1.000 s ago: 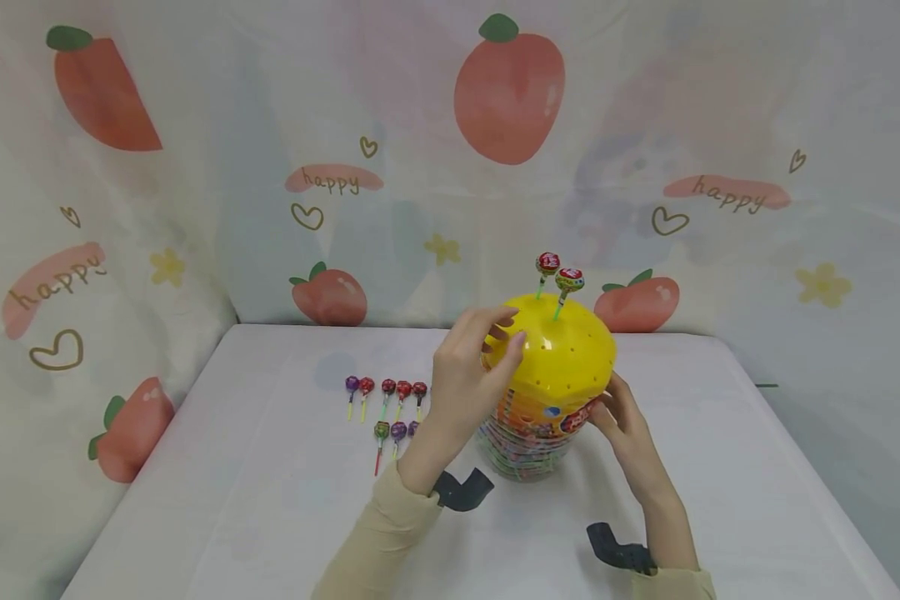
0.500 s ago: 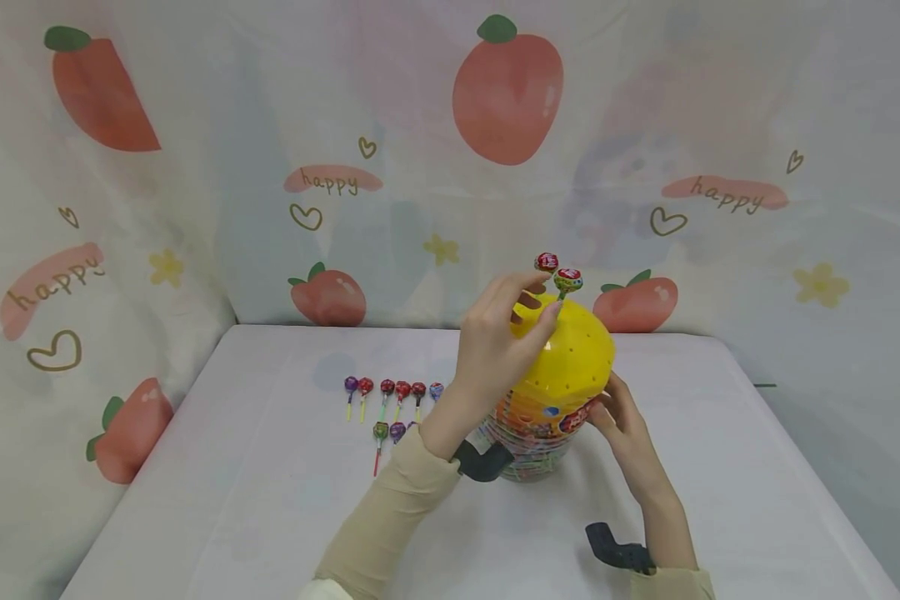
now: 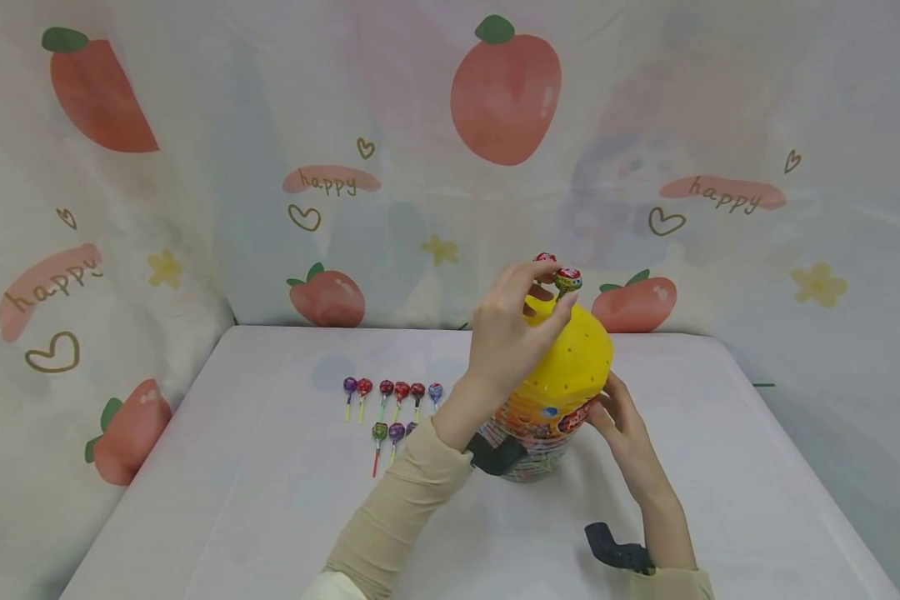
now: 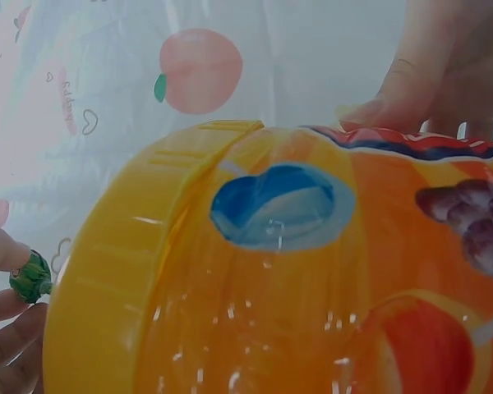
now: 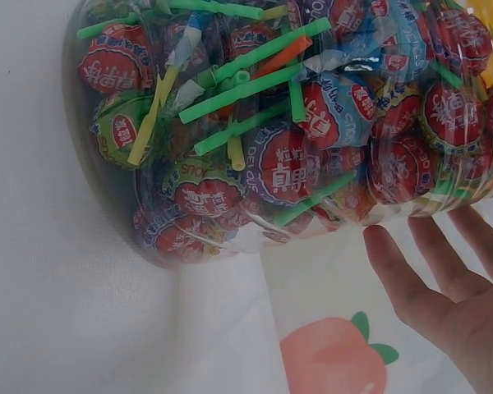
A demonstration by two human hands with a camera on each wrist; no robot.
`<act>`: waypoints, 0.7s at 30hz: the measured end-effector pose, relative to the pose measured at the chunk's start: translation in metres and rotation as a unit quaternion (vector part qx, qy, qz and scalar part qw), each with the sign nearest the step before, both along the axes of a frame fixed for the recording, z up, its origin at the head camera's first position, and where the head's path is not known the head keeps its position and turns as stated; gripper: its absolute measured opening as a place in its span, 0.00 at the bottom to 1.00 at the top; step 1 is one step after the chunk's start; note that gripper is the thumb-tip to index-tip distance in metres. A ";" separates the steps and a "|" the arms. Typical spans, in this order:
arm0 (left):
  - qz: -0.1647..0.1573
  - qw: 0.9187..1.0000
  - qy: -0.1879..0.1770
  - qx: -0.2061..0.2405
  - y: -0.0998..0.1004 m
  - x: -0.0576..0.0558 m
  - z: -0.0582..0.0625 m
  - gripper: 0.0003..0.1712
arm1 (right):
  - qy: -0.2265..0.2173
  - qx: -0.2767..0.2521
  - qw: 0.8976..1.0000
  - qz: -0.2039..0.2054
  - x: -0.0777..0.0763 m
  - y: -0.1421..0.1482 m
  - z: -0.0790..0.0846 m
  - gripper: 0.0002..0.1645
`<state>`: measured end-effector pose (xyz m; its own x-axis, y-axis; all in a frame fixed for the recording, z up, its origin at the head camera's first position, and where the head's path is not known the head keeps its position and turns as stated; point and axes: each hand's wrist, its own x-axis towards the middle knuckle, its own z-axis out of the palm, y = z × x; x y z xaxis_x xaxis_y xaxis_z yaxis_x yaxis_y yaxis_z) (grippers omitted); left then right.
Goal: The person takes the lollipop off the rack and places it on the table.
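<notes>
A clear jar [image 3: 547, 454] packed with lollipops stands on the table under a yellow domed lid [image 3: 581, 354] dotted with small holes. Two lollipops stick up from the lid. My left hand [image 3: 506, 333] reaches over the lid and pinches the nearer lollipop [image 3: 568, 279] at its wrapped head; in the left wrist view its green wrapper [image 4: 31, 277] shows between thumb and fingers. The farther lollipop [image 3: 545, 257] is partly hidden behind my left fingers. My right hand [image 3: 632, 433] holds the jar's right side below the lid, its fingertips against the plastic in the right wrist view.
Several loose lollipops [image 3: 386, 387] lie in two rows on the white table [image 3: 270, 500], left of the jar; my left forearm covers part of the front row. A fruit-printed cloth [image 3: 390, 83] hangs behind and around the table.
My left hand has moved right and up over the lid, from its left edge to the nearer lollipop, closing thumb and fingers at its head. My right hand keeps its place on the jar.
</notes>
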<state>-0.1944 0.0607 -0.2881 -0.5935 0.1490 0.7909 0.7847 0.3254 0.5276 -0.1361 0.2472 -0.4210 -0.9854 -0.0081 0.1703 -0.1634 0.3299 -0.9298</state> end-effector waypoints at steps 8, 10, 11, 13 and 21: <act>-0.008 1.000 -0.002 -0.001 0.002 0.000 0.001 0.16 | -0.002 0.001 1.000 0.002 -0.001 0.001 0.000 0.35; -0.012 1.000 -0.004 0.001 0.002 -0.001 0.001 0.16 | 0.000 0.000 1.000 0.002 -0.001 0.001 0.000 0.35; -0.012 1.000 -0.005 0.001 0.002 -0.001 0.001 0.16 | 0.001 -0.001 1.000 0.003 -0.001 0.001 0.000 0.35; -0.013 1.000 -0.006 0.003 0.002 -0.001 0.001 0.16 | 0.002 -0.002 1.000 0.003 0.000 0.001 0.000 0.35; -0.015 1.000 0.009 0.018 0.003 -0.002 0.003 0.17 | -0.001 -0.003 1.000 0.004 0.000 0.000 0.000 0.35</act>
<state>-0.1960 0.0635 -0.2852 -0.5745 0.1390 0.8066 0.8037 0.2823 0.5237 -0.1365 0.2474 -0.4209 -0.9856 -0.0155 0.1683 -0.1642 0.3223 -0.9323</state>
